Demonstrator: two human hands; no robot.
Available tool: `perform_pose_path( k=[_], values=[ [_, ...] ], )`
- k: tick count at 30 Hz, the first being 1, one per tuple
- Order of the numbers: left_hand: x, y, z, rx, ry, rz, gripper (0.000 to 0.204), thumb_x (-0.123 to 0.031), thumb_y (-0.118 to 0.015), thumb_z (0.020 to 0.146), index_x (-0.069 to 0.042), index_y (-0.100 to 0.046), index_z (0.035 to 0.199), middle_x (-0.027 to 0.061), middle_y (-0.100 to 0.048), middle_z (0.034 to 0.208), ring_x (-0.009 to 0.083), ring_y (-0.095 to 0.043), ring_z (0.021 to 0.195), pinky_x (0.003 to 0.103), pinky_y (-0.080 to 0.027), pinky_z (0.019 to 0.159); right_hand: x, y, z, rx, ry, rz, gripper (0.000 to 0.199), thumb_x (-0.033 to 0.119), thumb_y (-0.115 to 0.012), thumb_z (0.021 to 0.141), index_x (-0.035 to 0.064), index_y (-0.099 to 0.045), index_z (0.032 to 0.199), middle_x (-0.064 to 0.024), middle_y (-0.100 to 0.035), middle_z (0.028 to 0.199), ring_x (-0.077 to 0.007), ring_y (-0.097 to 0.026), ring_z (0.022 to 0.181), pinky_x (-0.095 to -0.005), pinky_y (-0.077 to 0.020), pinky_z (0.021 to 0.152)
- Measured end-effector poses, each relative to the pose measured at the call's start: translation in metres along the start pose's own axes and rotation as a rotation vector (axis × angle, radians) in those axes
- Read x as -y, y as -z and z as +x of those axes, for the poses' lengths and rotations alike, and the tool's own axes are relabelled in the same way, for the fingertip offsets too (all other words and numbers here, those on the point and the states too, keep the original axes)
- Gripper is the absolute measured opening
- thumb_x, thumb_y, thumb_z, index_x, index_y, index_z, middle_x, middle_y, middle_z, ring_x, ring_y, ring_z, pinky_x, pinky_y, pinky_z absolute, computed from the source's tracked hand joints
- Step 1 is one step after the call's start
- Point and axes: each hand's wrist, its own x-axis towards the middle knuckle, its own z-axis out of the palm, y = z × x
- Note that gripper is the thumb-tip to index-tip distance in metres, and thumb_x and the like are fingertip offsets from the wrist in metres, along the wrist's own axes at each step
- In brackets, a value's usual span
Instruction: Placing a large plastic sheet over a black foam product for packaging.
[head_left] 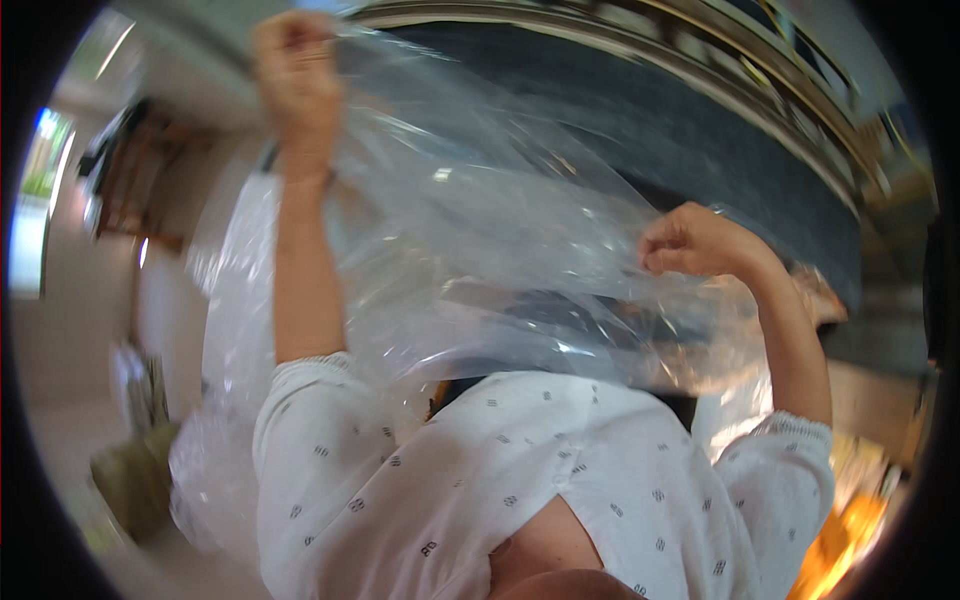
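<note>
A large sheet of clear plastic film (480, 215) stretches between my two hands and sags over the dark table and against my front. Raised at the far left, my left hand (300, 75) is closed on the film's upper edge, somewhat blurred by motion. My right hand (700, 240) is lower and nearer on the right, its fingers curled closed on the film. More of the plastic hangs down in crumpled folds past my left arm. Through the film the table surface shows faintly.
The dark table top (640, 110) runs across the far side, bordered by a long pale rail (720, 40). A wooden stand with dark items (130, 170) is at the left. An olive-green bundle (135, 480) lies at lower left, and something orange (850, 540) at lower right.
</note>
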Motion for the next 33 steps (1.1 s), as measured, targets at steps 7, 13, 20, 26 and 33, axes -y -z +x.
perform_pose_path(
  k=[7, 13, 20, 26, 33],
  values=[
    [0.124, -0.011, 0.010, 0.061, 0.048, 0.532, 0.017, -0.014, -0.049, 0.087, 0.001, -0.051, 0.095, 0.0153, -0.057, 0.089, 0.0284, -0.054, 0.083, 0.034, -0.042, 0.079, -0.203, -0.073, -0.191, -0.186, -0.475, -0.383, 0.023, 0.025, -0.049, 0.074, 0.0052, -0.061, 0.078, -0.0178, -0.062, 0.082, -0.0360, -0.058, 0.078, -0.0434, -0.0448, 0.068],
    [0.195, -0.043, -0.020, 0.238, 0.122, 0.619, 0.018, -0.014, -0.047, 0.087, 0.002, -0.051, 0.095, 0.0199, -0.056, 0.090, 0.0354, -0.054, 0.086, 0.037, -0.041, 0.078, -0.301, -0.067, -0.412, -0.311, -1.341, -0.939, 0.013, 0.012, -0.053, 0.074, 0.0105, -0.065, 0.077, -0.0128, -0.063, 0.083, -0.0296, -0.061, 0.084, -0.0428, -0.0438, 0.076],
    [0.286, -0.012, -0.005, 0.333, 0.409, 0.935, 0.028, -0.019, -0.043, 0.085, 0.006, -0.053, 0.089, 0.0254, -0.055, 0.092, 0.0401, -0.054, 0.087, 0.044, -0.041, 0.074, -0.242, 0.103, -0.422, -1.851, -1.271, -1.464, 0.029, 0.036, -0.045, 0.085, 0.0178, -0.064, 0.098, -0.0130, -0.062, 0.091, -0.0294, -0.059, 0.085, -0.0405, -0.0455, 0.073],
    [0.313, 0.095, -0.024, 0.496, 0.178, 1.249, 0.032, -0.024, -0.043, 0.082, 0.004, -0.058, 0.086, 0.0270, -0.057, 0.090, 0.0416, -0.055, 0.086, 0.048, -0.043, 0.074, -0.290, 0.054, -0.264, -1.418, -0.511, -0.325, 0.046, 0.048, -0.041, 0.087, 0.0139, -0.053, 0.115, -0.0145, -0.053, 0.117, -0.0327, -0.048, 0.109, -0.0355, -0.0378, 0.090],
    [0.304, 0.105, 0.003, 0.570, 0.169, 1.293, 0.024, -0.016, -0.049, 0.074, 0.004, -0.054, 0.087, 0.0257, -0.055, 0.089, 0.0422, -0.054, 0.087, 0.048, -0.042, 0.074, -0.397, 0.095, -0.234, -1.359, -0.499, -0.432, 0.050, 0.045, -0.044, 0.088, 0.0155, -0.045, 0.127, -0.0126, -0.039, 0.135, -0.0259, -0.037, 0.124, -0.0314, -0.0300, 0.099]
  ],
)
